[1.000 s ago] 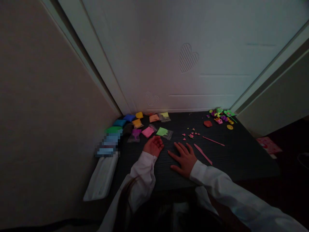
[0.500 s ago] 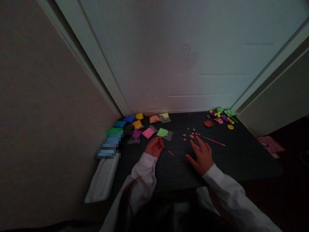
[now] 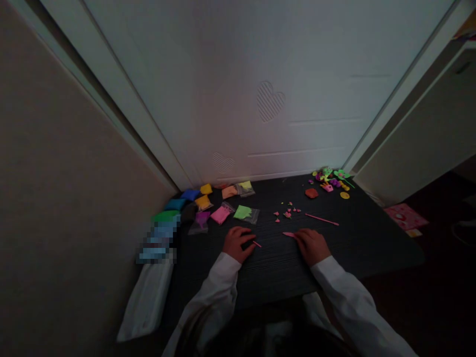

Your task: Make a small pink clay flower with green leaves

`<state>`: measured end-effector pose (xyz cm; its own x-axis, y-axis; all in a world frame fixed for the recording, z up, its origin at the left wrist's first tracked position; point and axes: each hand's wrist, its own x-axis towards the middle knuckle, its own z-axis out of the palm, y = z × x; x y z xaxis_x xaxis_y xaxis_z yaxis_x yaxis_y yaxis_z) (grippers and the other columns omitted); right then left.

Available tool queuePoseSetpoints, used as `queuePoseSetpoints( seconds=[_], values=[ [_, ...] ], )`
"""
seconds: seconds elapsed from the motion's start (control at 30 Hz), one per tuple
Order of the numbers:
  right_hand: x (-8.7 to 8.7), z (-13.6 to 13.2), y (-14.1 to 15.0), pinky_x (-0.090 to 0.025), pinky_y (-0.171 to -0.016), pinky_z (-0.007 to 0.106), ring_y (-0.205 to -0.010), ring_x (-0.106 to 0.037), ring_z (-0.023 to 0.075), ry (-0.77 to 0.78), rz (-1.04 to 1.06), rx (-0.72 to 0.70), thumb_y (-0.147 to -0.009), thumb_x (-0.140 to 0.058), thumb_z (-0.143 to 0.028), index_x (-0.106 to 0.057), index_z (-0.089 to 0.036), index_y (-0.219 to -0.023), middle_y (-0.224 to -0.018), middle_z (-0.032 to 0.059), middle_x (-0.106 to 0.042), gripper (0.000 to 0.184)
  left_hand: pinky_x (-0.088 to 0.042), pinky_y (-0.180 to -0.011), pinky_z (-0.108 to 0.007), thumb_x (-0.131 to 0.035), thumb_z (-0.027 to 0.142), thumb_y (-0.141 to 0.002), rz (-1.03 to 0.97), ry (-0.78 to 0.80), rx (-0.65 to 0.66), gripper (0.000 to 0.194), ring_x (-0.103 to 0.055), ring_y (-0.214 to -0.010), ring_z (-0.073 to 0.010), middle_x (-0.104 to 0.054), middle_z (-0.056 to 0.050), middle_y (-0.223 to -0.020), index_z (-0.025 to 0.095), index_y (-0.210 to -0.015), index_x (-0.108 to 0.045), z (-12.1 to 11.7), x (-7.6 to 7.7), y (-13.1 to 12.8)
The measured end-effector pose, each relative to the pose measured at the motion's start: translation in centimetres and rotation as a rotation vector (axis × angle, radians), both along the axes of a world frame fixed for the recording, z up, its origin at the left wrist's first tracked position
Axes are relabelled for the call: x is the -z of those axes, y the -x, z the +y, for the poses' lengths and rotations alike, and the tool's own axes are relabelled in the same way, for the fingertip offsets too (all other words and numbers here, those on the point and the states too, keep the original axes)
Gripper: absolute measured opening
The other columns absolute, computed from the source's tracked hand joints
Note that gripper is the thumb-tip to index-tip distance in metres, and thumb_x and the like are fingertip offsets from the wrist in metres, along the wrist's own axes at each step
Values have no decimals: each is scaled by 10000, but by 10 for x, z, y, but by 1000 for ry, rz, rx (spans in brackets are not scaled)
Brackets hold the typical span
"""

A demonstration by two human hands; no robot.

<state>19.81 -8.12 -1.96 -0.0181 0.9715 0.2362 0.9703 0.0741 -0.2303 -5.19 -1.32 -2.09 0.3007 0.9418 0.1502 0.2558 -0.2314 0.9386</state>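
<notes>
My right hand [image 3: 313, 245] pinches a pink clay knife [image 3: 288, 234], its pointed blade sticking out to the left just above the dark table. The rest of that tool is hidden by the fingers. My left hand [image 3: 237, 244] rests on the table with thumb and fingers apart. Between their tips lies the near end of a thin pink strip [image 3: 257, 244], which looks like clay; whether they touch it I cannot tell. Beyond my hands is a small cluster of pink and green clay pieces [image 3: 287, 214]. A long pink modelling stick [image 3: 322, 219] lies to their right.
Bags of coloured clay, among them a light green one [image 3: 243, 212] and a pink one [image 3: 222, 214], line the table's left and back. A red lump [image 3: 311, 193] and bright clay figures [image 3: 327, 177] sit back right. A white tray [image 3: 147, 297] stands at the left edge.
My right hand has closed and now holds the pink clay knife. My left hand has turned palm down and come to the end of the pink strip. The view has shifted somewhat.
</notes>
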Motion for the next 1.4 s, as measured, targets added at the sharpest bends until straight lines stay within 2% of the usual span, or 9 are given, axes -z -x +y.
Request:
queuePoseSetpoints(
  seconds=[0.23, 0.47, 0.57, 0.67, 0.83, 0.93, 1.07, 1.23, 1.4],
  values=[
    [-1, 1, 11, -375, -702, 267, -773, -530, 146, 14, 110, 12, -823, -308, -287, -564, -194, -865, -818, 39, -604, 276, -196, -913, -406, -674, 210, -507, 78, -36, 14, 161, -407, -928, -255, -603, -56, -873, 298, -642, -671, 1, 2, -3],
    [2, -1, 13, -429, -661, 258, -728, -566, 139, -43, 263, 72, -823, -270, -284, -503, -190, -969, -856, 35, -606, 290, -241, -885, -343, -690, 158, -472, -21, 20, -62, 156, -435, -858, -218, -600, -52, -773, 264, -584, -661, -1, -1, -6],
    [1, -3, 28, -433, -748, 260, -844, -550, 140, -84, 366, 8, -789, -319, -249, -478, -176, -1027, -951, 50, -582, 295, -235, -885, -341, -680, 158, -485, -42, 6, -161, 143, -438, -809, -213, -588, -41, -727, 266, -576, -655, -6, 0, -15],
    [0, -4, 50, -439, -759, 248, -851, -547, 128, -42, 388, -95, -775, -330, -218, -469, -180, -1053, -955, 44, -580, 313, -207, -900, -359, -660, 177, -515, -32, 3, -261, 105, -420, -802, -224, -565, -38, -696, 270, -559, -641, -12, 5, -26],
    [0, -2, 77, -444, -737, 243, -845, -553, 127, 11, 347, -101, -797, -311, -233, -488, -209, -1051, -969, 33, -587, 311, -189, -909, -383, -625, 206, -569, 145, -3, -252, 63, -411, -857, -247, -568, -52, -749, 261, -597, -637, -15, 13, -32],
    [-1, -1, 79, -442, -723, 246, -818, -560, 134, 41, 297, -87, -796, -315, -240, -494, -221, -1054, -948, 31, -596, 314, -187, -911, -393, -619, 190, -572, 152, 9, -232, 79, -399, -888, -257, -567, -51, -761, 261, -600, -634, -15, 13, -31],
    [-5, -3, 80, -433, -705, 234, -786, -565, 134, 96, 203, -78, -788, -331, -236, -491, -239, -1063, -896, 27, -601, 318, -225, -882, -389, -610, 201, -576, 257, -33, -288, 56, -385, -902, -264, -565, -64, -781, 248, -596, -633, -17, 13, -34],
    [-7, -2, 84, -426, -673, 230, -757, -566, 136, 132, 135, -56, -775, -348, -223, -489, -248, -1068, -862, 34, -596, 326, -259, -843, -387, -604, 180, -563, 229, -173, -369, 46, -412, -844, -242, -560, -62, -733, 218, -578, -623, -19, 20, -40],
    [-9, -1, 84, -424, -631, 226, -717, -569, 129, 208, 86, -24, -775, -362, -246, -468, -285, -1091, -869, 17, -590, 336, -328, -776, -357, -551, 222, -611, 492, -317, -345, 81, -450, -811, -203, -594, -31, -759, 211, -638, -627, -19, 23, -37]
  ],
)
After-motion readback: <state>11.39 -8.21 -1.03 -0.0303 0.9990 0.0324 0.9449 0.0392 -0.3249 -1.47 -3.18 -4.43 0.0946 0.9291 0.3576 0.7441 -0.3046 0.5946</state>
